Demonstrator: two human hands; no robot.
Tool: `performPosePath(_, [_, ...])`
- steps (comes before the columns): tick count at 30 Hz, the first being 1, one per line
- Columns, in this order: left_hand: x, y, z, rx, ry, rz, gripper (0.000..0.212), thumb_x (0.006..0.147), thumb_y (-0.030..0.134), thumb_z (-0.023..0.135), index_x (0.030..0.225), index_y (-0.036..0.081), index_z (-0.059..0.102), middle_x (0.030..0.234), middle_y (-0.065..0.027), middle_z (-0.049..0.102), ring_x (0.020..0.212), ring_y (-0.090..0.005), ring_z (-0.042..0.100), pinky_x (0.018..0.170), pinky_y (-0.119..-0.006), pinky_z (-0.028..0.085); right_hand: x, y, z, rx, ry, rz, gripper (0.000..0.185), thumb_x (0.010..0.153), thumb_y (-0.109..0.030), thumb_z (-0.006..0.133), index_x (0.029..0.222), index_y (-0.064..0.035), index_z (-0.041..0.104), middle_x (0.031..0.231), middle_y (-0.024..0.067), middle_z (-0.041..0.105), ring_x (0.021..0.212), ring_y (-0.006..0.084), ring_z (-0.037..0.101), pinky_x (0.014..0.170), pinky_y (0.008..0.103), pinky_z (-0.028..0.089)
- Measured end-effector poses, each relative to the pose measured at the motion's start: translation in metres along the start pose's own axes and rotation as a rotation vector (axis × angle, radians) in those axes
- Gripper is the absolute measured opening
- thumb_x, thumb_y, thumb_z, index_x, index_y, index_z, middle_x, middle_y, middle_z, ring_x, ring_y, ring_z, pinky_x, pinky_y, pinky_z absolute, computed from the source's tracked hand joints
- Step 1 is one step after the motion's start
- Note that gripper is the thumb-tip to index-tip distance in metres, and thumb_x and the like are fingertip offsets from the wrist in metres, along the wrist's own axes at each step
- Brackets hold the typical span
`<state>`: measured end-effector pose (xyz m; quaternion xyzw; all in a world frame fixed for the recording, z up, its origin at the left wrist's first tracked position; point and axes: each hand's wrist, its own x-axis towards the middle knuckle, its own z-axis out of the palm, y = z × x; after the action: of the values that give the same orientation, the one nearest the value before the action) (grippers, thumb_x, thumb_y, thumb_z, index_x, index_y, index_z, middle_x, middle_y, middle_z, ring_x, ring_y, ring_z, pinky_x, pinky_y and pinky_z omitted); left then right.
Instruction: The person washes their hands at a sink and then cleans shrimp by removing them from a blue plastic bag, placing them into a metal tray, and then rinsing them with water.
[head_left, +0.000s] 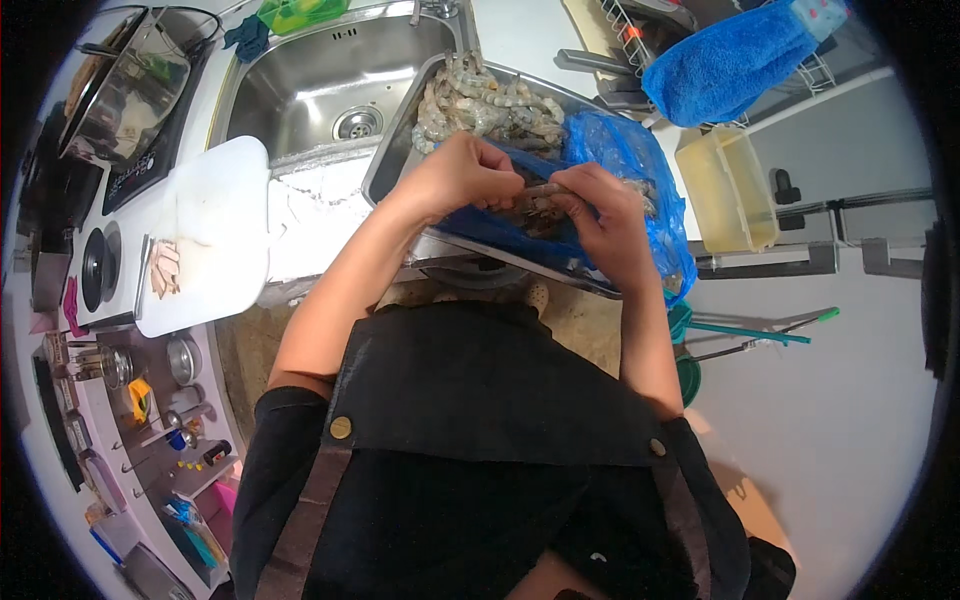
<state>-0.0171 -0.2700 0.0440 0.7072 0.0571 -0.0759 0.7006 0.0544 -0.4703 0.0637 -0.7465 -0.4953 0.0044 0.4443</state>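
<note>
Raw shrimp (487, 105) lie piled at the far end of a rectangular metal tray (397, 142), which sits beside the sink. A blue plastic bag (622, 146) with more shrimp in it covers the tray's near and right part. Over the bag, my right hand (611, 214) grips a shrimp (546, 191) between thumb and fingers. My left hand (469, 176) is close on its left, with fingertips pinched together at the shrimp's end; whether they hold part of it is hidden.
Left of the tray are a steel sink (337, 82) and a white cutting board (217, 225) bearing pale pieces. A steel pot (135, 90) stands far left. On the right are a yellowish plastic bin (727, 191), a hanging blue towel (731, 64) and a wire rack (626, 30).
</note>
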Motion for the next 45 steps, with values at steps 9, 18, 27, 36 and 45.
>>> performPosePath(9, [0.006, -0.020, 0.030, -0.040, 0.338, 0.154, 0.020, 0.081, 0.015, 0.063, 0.094, 0.000, 0.070, 0.078, -0.0041, 0.066, 0.064, -0.0060, 0.053, 0.058, -0.023, 0.043, -0.002, 0.007, 0.029, 0.282, 0.308, 0.342, 0.016, 0.088, -0.005, 0.056, 0.101, 0.0009, 0.063, 0.076, 0.0077, 0.058, 0.062, 0.0112, 0.056, 0.057, 0.0242, 0.046])
performPosePath(18, [0.011, -0.035, 0.049, -0.544, 0.364, 0.152, 0.023, 0.090, 0.012, 0.058, 0.106, -0.004, 0.062, 0.093, -0.0056, 0.065, 0.082, -0.0108, 0.061, 0.073, -0.024, 0.049, -0.003, 0.006, 0.055, -0.117, 0.448, 0.166, 0.020, 0.083, -0.005, 0.061, 0.102, -0.0016, 0.065, 0.084, 0.0130, 0.061, 0.070, 0.0239, 0.062, 0.063, 0.0310, 0.049])
performPosePath(27, [0.007, -0.028, 0.055, -0.427, 0.442, 0.278, 0.019, 0.088, 0.012, 0.062, 0.098, -0.004, 0.065, 0.087, -0.0037, 0.065, 0.076, -0.0074, 0.058, 0.066, -0.019, 0.044, 0.004, 0.001, 0.064, -0.326, 0.436, 0.021, 0.013, 0.076, -0.007, 0.061, 0.087, -0.0004, 0.058, 0.081, 0.0140, 0.056, 0.077, 0.0305, 0.057, 0.067, 0.0387, 0.048])
performPosePath(36, [0.014, -0.013, 0.057, -0.447, 0.528, 0.290, 0.017, 0.087, 0.012, 0.063, 0.092, -0.004, 0.067, 0.078, -0.0032, 0.065, 0.065, -0.0038, 0.053, 0.058, -0.018, 0.039, 0.015, 0.004, 0.059, -0.367, 0.443, -0.003, 0.010, 0.075, -0.010, 0.058, 0.081, -0.0031, 0.054, 0.077, 0.0127, 0.052, 0.075, 0.0305, 0.056, 0.064, 0.0398, 0.047])
performPosePath(45, [0.015, -0.003, 0.045, -0.591, 0.357, 0.196, 0.017, 0.088, 0.013, 0.061, 0.092, -0.003, 0.066, 0.080, -0.0037, 0.065, 0.066, -0.0048, 0.056, 0.056, -0.017, 0.041, 0.022, 0.006, 0.042, -0.098, 0.509, 0.096, 0.013, 0.071, -0.009, 0.066, 0.069, -0.0024, 0.054, 0.066, 0.0110, 0.055, 0.060, 0.0257, 0.057, 0.056, 0.0345, 0.046])
